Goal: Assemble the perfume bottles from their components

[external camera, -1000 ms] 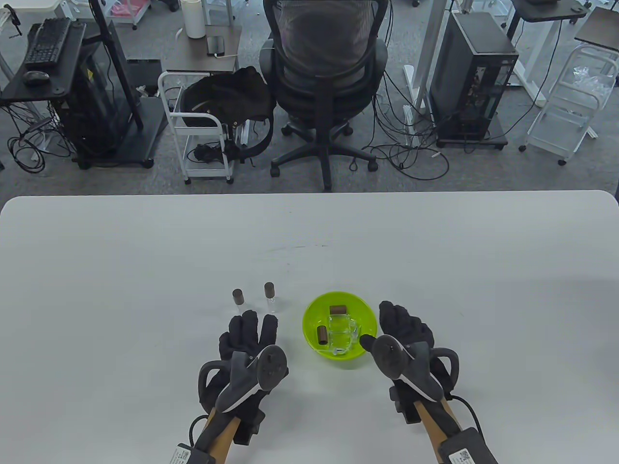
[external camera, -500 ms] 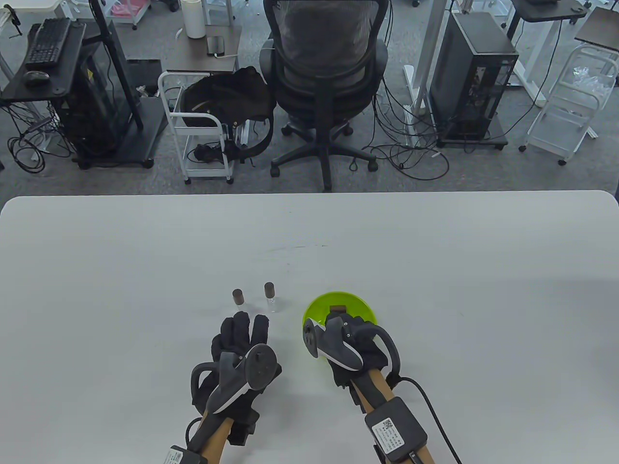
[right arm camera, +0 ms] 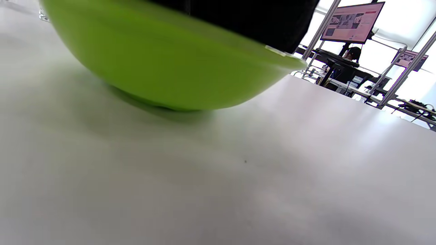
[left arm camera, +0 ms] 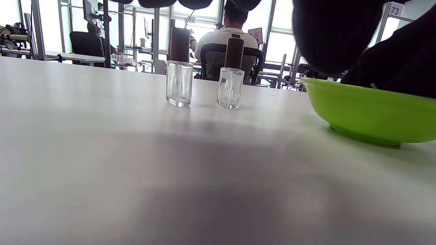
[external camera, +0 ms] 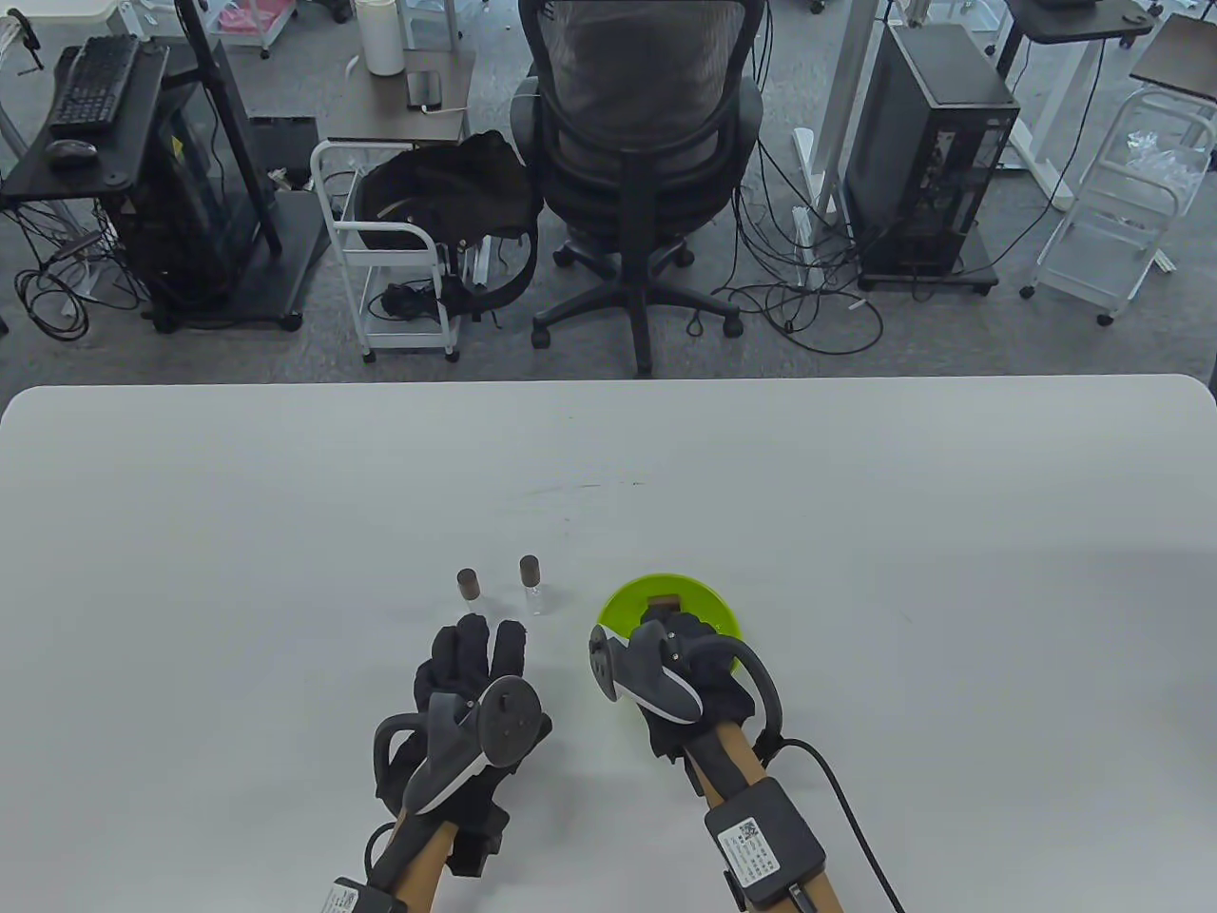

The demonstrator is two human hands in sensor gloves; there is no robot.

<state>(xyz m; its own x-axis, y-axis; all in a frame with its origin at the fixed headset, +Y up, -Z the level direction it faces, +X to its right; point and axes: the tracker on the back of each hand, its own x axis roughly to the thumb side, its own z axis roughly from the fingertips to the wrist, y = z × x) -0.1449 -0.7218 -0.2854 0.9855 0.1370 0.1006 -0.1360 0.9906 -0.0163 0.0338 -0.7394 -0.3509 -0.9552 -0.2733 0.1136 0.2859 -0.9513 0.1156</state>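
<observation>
Two small clear glass bottles with brown caps, the left bottle (external camera: 467, 586) (left arm camera: 179, 81) and the right bottle (external camera: 531, 583) (left arm camera: 231, 85), stand upright on the white table. My left hand (external camera: 480, 635) lies flat just in front of them, fingers straight, holding nothing. A green bowl (external camera: 705, 596) (left arm camera: 368, 112) (right arm camera: 163, 61) sits to their right. My right hand (external camera: 680, 635) reaches down into it and covers most of its contents. One brown cap (external camera: 663, 601) shows at the bowl's far side. My right fingers are hidden, so whether they hold anything is unclear.
The white table (external camera: 856, 533) stretches wide on all sides of the bowl. Beyond its far edge stand an office chair (external camera: 632, 143), a white cart (external camera: 399, 238) and computer towers. A cable (external camera: 846, 808) trails from my right wrist.
My right hand has swung from the bowl's right side to over it and dipped in, hiding the glass pieces. My left hand has drawn slightly left and back.
</observation>
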